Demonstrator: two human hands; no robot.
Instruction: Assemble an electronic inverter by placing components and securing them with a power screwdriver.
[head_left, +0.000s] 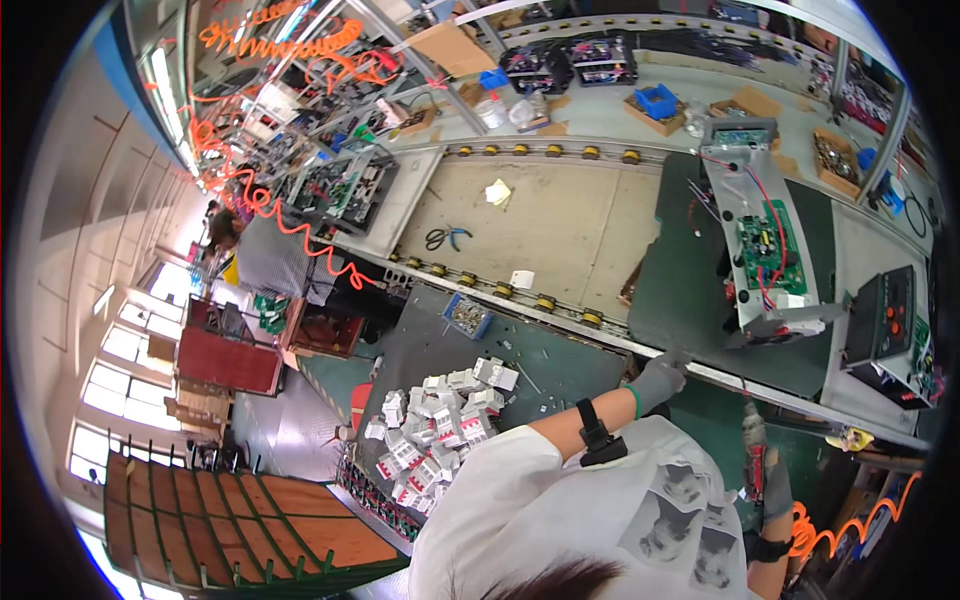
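Note:
My left hand (658,383), in a grey glove, is at the metal rail along the near edge of the line. Its fingers are drawn together, and whatever they may hold is too small to make out. My right hand (777,487), also gloved, is closed around a power screwdriver (754,445), whose thin bit points up toward the rail. Beyond the rail, a metal chassis (745,215) with a green circuit board (775,245) and red and blue wires lies on a dark green mat (668,285).
At right stands a black unit with red knobs (885,318). White and red plastic parts (435,430) are heaped on the left table beside a blue bin of small parts (467,316). Pliers (458,238) lie on the line. An orange coiled hose (830,540) hangs at lower right.

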